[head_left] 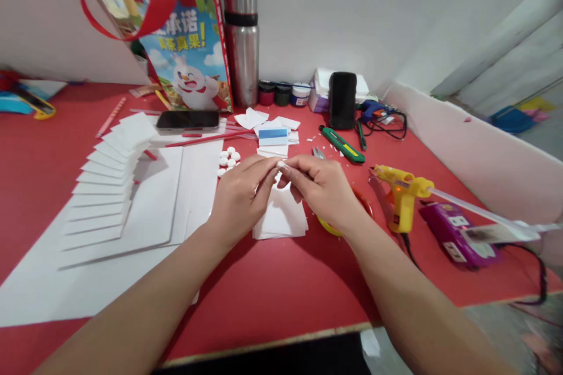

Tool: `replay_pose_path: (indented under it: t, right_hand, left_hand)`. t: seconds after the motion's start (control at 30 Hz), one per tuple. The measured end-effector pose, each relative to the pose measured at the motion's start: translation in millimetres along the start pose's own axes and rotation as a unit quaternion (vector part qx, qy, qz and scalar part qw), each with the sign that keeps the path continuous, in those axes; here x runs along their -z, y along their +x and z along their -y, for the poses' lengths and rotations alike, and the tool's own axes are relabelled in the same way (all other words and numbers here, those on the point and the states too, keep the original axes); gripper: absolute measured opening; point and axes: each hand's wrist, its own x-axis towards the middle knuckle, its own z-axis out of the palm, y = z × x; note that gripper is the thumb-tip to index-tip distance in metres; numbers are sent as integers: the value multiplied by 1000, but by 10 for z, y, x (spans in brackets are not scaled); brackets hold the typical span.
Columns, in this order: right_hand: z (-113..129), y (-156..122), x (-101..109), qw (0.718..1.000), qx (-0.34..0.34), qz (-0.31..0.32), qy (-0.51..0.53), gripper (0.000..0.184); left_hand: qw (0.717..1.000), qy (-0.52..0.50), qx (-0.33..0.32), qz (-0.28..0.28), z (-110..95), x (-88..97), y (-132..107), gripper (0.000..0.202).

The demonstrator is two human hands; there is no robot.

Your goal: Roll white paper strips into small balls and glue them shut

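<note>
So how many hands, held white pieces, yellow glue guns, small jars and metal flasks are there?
Hands (left hand, right hand): 2
Held white piece: 1
Yellow glue gun: 1
Small jars: 3
Metal flask: 1
Total: 8

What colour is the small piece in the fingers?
The small piece is white, clearest in the head view.

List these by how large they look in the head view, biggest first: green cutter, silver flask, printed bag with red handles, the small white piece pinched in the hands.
1. Printed bag
2. Silver flask
3. Green cutter
4. Small white piece
</note>
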Motion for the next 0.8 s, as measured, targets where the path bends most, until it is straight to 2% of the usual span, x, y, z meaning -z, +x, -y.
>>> replay_pose_path:
  t: [0.07, 0.17, 0.33, 0.43, 0.5, 0.6, 0.7, 0.8]
  right_hand:
    - [-3, 4, 9, 1000, -26, 1, 13, 26]
    - [-9, 8, 37, 999, -21, -10, -33, 25]
    - [-28, 21, 48, 994, 61, -24, -91, 23]
    - [-39, 22, 12, 984, 110, -30, -137, 27]
    - [-41, 14, -23, 976, 135, -35, -167, 29]
    - [-30, -2, -63, 969, 146, -54, -191, 29]
    - [-3, -14, -70, 976, 119, -68, -172, 25]
    - [23, -22, -55, 985, 82, -69, -138, 23]
  left_hand:
    - [998, -28, 48, 10, -23, -13, -13, 21]
    - [980, -136, 142, 30, -51, -33, -20, 19]
    - [930, -280, 237, 15, -52, -61, 22, 12]
    - [904, -323, 280, -8, -41, -94, 40, 12]
    - [903, -319, 286, -23, -40, -123, 35, 14]
    - [922, -283, 263, -37, -44, -154, 10, 14]
    - [940, -249, 230, -43, -46, -154, -10, 12]
    - [943, -254, 210, -47, -40, -133, -17, 10]
